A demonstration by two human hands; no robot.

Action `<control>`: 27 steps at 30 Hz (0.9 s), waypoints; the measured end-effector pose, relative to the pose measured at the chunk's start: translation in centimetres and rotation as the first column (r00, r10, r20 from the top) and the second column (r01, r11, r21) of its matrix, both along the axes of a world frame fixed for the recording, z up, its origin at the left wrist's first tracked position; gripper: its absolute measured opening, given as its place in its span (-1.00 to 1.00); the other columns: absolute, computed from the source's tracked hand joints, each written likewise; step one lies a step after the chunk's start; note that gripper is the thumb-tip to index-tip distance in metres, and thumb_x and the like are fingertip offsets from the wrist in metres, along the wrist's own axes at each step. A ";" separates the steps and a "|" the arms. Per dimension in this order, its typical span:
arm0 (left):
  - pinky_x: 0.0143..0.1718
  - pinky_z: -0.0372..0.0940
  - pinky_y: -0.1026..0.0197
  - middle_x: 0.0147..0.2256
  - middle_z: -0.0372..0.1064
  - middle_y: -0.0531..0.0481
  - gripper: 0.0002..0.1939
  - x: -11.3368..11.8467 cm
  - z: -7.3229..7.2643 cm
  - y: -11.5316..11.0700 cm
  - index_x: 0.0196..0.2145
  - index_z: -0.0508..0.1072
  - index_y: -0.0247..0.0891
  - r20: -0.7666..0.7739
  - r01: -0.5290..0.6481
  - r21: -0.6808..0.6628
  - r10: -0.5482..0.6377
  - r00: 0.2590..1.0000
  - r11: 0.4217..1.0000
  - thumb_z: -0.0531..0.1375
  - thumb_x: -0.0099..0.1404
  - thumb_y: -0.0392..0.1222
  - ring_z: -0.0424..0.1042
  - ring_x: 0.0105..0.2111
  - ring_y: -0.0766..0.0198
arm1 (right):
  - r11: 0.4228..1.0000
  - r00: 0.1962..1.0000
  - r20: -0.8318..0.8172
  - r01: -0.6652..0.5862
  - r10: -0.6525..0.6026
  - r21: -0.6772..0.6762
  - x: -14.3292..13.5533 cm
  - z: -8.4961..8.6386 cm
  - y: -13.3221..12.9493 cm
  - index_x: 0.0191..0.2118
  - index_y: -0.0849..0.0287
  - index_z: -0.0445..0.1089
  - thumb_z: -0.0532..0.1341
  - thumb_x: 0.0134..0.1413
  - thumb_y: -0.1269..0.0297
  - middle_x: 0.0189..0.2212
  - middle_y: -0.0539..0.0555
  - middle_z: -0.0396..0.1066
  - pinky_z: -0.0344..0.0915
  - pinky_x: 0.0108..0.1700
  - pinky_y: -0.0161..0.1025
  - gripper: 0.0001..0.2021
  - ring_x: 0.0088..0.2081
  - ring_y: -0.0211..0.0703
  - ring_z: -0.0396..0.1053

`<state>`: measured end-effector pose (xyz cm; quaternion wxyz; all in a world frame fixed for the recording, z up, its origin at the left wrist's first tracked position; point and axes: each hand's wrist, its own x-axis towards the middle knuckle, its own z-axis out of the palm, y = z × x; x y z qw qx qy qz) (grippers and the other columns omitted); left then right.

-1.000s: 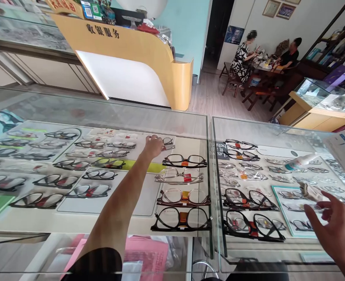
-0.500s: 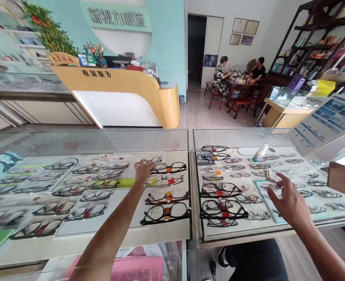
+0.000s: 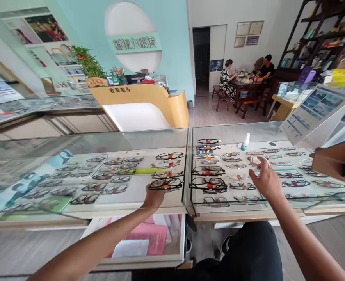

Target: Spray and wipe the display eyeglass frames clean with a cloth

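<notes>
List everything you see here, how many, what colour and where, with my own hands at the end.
glass display cases: two, clear, foreground
eyeglasses: many, mostly black or clear, in the cases
spray bottle: one, white and teal, right case
crumpled item: one, pale, by right fingertips
printed stand: one, white and blue, right case
box: one, brown, right edge
packets: several, pink and white, open drawer below left case
cashier counter: one, tan and white, beyond cases
plant: one, green, by counter
wall frames: four, pale and purple, back wall
people: two, patterned and black clothing, back table
left hand: one, bare, at nearest black eyeglasses, grip unclear
right hand: one, bare, over right case, grip unclear
</notes>
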<state>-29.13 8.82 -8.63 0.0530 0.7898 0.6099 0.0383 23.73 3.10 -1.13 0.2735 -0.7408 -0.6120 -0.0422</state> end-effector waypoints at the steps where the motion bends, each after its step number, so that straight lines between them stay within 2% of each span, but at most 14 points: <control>1: 0.24 0.31 -0.54 0.22 0.68 -0.30 -0.61 0.0 0.0 -0.9 0.02 0.79 -0.08 -0.022 -0.027 0.015 0.027 0.999 1.000 0.15 0.53 -0.31 0.50 0.32 -0.46 | 1.000 1.000 -0.001 0.000 0.000 -0.012 0.0 0.1 0.0 0.48 0.29 0.21 0.12 0.47 -0.03 0.08 0.43 0.65 0.52 0.00 0.10 -0.33 0.04 0.37 0.66; 5: 0.21 0.25 -0.41 0.10 0.72 -0.24 -0.58 -0.8 0.8 -4.0 -0.08 0.79 -0.05 -0.072 -0.033 -0.015 0.032 0.997 0.999 0.11 0.52 -0.33 0.53 0.22 -0.30 | 1.000 1.000 -0.005 -0.001 0.001 -0.024 0.2 0.4 -0.1 0.51 0.32 0.18 0.13 0.48 -0.04 0.11 0.47 0.62 0.50 0.01 0.12 -0.30 0.09 0.42 0.64; 9: 0.11 0.23 -0.25 0.08 0.71 -0.19 -0.64 -1.6 2.6 -7.3 -0.22 0.76 -0.07 -0.076 -0.019 -0.120 0.010 0.997 0.993 0.15 0.49 -0.30 0.48 0.15 -0.21 | 0.999 1.000 -0.003 -0.006 0.006 -0.032 0.3 0.5 0.0 0.50 0.33 0.20 0.14 0.48 -0.03 0.10 0.46 0.62 0.48 0.02 0.11 -0.31 0.05 0.40 0.64; 12: 0.12 0.22 -0.20 0.05 0.71 -0.14 -0.70 -1.4 4.9 -9.5 -0.18 0.77 -0.02 -0.022 0.007 -0.232 -0.013 1.000 0.973 0.20 0.48 -0.22 0.48 0.14 -0.20 | 0.998 1.000 -0.001 0.000 0.000 -0.061 0.3 0.7 0.0 0.49 0.34 0.22 0.15 0.48 -0.02 0.14 0.50 0.60 0.46 0.03 0.10 -0.32 0.07 0.41 0.64; 16: 0.14 0.26 -0.13 -0.01 0.70 -0.04 -0.72 0.0 8.5 -12.5 -0.17 0.77 0.10 0.100 0.148 -0.392 -0.118 0.988 0.908 0.23 0.49 -0.16 0.51 0.10 -0.12 | 0.997 1.000 -0.017 -0.006 0.005 -0.076 0.3 0.8 0.0 0.50 0.35 0.22 0.15 0.49 -0.01 0.17 0.52 0.58 0.45 0.05 0.11 -0.32 0.10 0.43 0.62; 21: 0.15 0.30 -0.09 -0.01 0.67 -0.03 -0.77 2.8 13.3 -16.2 -0.12 0.78 0.25 0.241 0.313 -0.439 -0.225 0.944 0.842 0.26 0.56 0.00 0.47 0.06 -0.04 | 0.997 1.000 -0.020 -0.017 0.015 -0.070 0.4 0.7 -0.1 0.50 0.35 0.21 0.16 0.49 -0.01 0.18 0.50 0.57 0.44 0.08 0.10 -0.32 0.12 0.41 0.60; 24: 0.18 0.29 -0.10 0.05 0.65 -0.02 -0.72 3.9 17.3 -15.4 -0.02 0.77 0.37 0.209 0.363 -0.326 -0.308 0.928 0.873 0.21 0.63 0.18 0.43 0.08 -0.07 | 0.998 1.000 -0.005 -0.017 0.016 -0.062 0.2 0.8 -0.1 0.49 0.36 0.23 0.15 0.49 0.00 0.19 0.52 0.56 0.43 0.08 0.10 -0.33 0.12 0.41 0.59; 27: 0.29 0.21 -0.19 0.14 0.61 -0.01 -0.63 4.1 21.3 -10.6 0.04 0.78 0.33 0.071 0.331 -0.098 -0.325 0.943 0.939 0.14 0.66 0.23 0.35 0.19 -0.15 | 0.999 1.000 0.014 -0.009 0.010 -0.050 0.1 0.7 -0.1 0.47 0.35 0.25 0.15 0.50 0.01 0.22 0.52 0.55 0.42 0.09 0.10 -0.36 0.11 0.39 0.59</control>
